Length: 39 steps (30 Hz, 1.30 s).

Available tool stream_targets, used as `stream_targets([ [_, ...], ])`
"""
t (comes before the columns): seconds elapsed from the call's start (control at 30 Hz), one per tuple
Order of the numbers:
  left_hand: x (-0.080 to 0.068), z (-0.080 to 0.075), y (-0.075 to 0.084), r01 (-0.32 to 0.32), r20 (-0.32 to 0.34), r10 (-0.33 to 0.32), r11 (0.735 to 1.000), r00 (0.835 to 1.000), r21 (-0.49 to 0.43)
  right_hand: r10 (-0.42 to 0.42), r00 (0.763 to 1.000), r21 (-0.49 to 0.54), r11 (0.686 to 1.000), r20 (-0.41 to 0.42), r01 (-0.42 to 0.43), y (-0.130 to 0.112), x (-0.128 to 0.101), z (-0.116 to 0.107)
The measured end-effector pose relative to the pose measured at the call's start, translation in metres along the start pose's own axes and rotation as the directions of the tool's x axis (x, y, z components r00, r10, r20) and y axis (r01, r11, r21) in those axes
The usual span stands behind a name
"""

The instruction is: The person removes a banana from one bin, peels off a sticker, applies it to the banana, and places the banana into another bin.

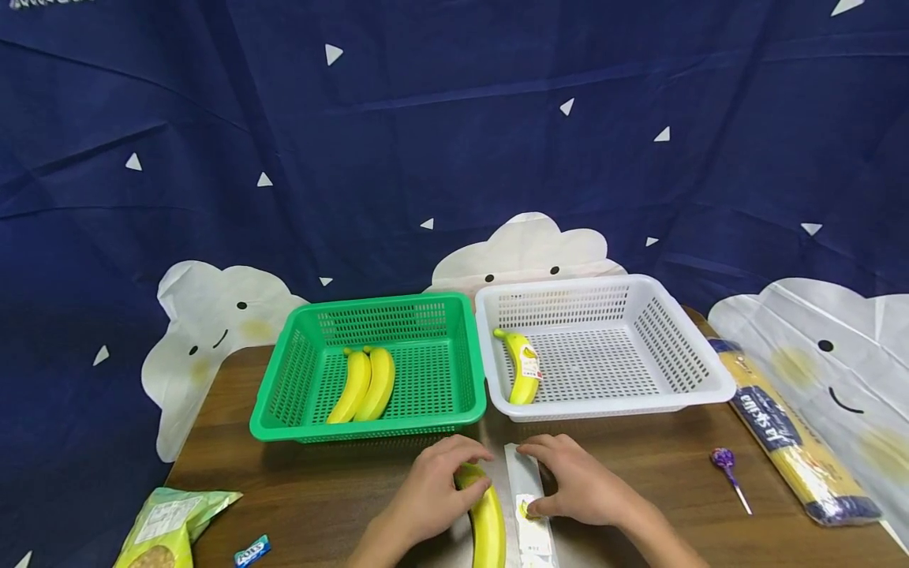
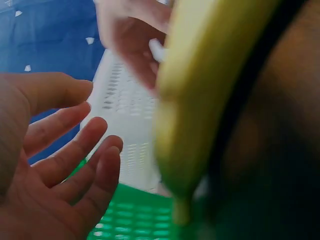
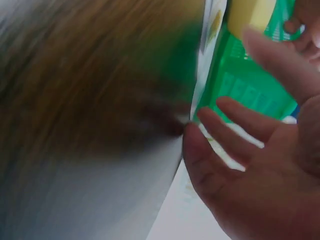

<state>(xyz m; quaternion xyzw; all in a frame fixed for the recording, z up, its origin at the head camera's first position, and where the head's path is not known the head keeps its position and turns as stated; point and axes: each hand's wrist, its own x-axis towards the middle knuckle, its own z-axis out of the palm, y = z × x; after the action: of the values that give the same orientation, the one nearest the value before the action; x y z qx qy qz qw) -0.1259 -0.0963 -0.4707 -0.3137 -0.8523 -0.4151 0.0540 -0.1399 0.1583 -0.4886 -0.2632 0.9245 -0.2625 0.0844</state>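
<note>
1. Nearest you, at 6 o'clock on the wooden table [image 1: 319,489], your left hand [image 1: 433,493] lies on the top end of the loose banana [image 1: 486,517], fingers curved over its tip; the left wrist view shows those fingers loosely spread beside the fruit rather than clamped, so read it as a light steadying touch.
2. Just to the right, your right hand [image 1: 578,481] is flat on the white sticker strip [image 1: 529,505], fingers straight and close together, pressing the backing down; a yellow sticker [image 1: 527,509] peeks out by the thumb. Whether the thumb is already lifting it, you cannot tell.
3. My read: you are at the labelling step, with the banana steadied and the sticker not yet on the peel. The next move calls for a fingertip pinch on the sticker's edge, a clean peel, then a press onto the banana's upper side.
4. Farther out at 11 o'clock, the green basket [image 1: 284,394] holds two bare bananas [image 1: 365,385].
5. At 1 o'clock, the white basket [image 1: 696,371] holds one stickered banana [image 1: 524,369] along its left wall, which suggests where the labelled fruit ends up.
6. Off to 3 o'clock sits a lollipop [image 1: 726,461], with a spaghetti pack [image 1: 788,430] beyond; at 8 o'clock, a snack bag [image 1: 166,525] and a small candy [image 1: 252,550].
</note>
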Motion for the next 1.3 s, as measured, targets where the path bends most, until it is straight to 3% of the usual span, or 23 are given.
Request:
stream_targets([
  [0.13, -0.003, 0.012, -0.007, -0.039, 0.003, 0.039, 0.998, 0.999, 0.046, -0.019, 0.999, -0.079, 0.997, 0.039, 0.022, 0.0, -0.002, 0.002],
  [0.27, -0.005, 0.016, -0.009, -0.05, 0.018, 0.049, 0.997, 0.999, 0.053, -0.041, 0.999, -0.159, 0.986, 0.02, 0.044, 0.0, -0.003, 0.003],
  [0.4, -0.005, 0.017, -0.01, -0.045, 0.023, 0.044, 0.998, 0.999, 0.047, -0.068, 0.998, -0.175, 0.982, -0.006, 0.066, 0.001, -0.004, 0.002],
  [0.67, -0.003, 0.018, -0.008, -0.02, 0.017, 0.019, 0.999, 1.0, 0.048, -0.017, 0.998, -0.056, 0.998, -0.068, 0.013, 0.004, -0.002, -0.001],
  [0.93, -0.003, 0.021, -0.008, -0.031, -0.004, 0.031, 0.999, 1.0, 0.04, -0.059, 0.991, 0.169, 0.982, -0.121, 0.079, 0.005, -0.003, -0.009],
  [1.03, -0.003, 0.021, -0.007, 0.02, 0.004, -0.02, 1.0, 1.0, -0.019, -0.077, 0.991, 0.256, 0.961, -0.113, 0.104, 0.003, -0.004, -0.014],
  [1.13, -0.002, 0.02, -0.004, 0.097, 0.026, -0.094, 0.985, 0.995, -0.141, -0.082, 0.993, 0.355, 0.929, -0.08, 0.105, -0.001, -0.005, -0.02],
  [1.3, 0.0, 0.019, 0.004, 0.144, 0.026, -0.145, 0.912, 0.989, -0.384, -0.094, 0.995, 0.435, 0.895, -0.03, 0.097, -0.01, -0.008, -0.026],
])
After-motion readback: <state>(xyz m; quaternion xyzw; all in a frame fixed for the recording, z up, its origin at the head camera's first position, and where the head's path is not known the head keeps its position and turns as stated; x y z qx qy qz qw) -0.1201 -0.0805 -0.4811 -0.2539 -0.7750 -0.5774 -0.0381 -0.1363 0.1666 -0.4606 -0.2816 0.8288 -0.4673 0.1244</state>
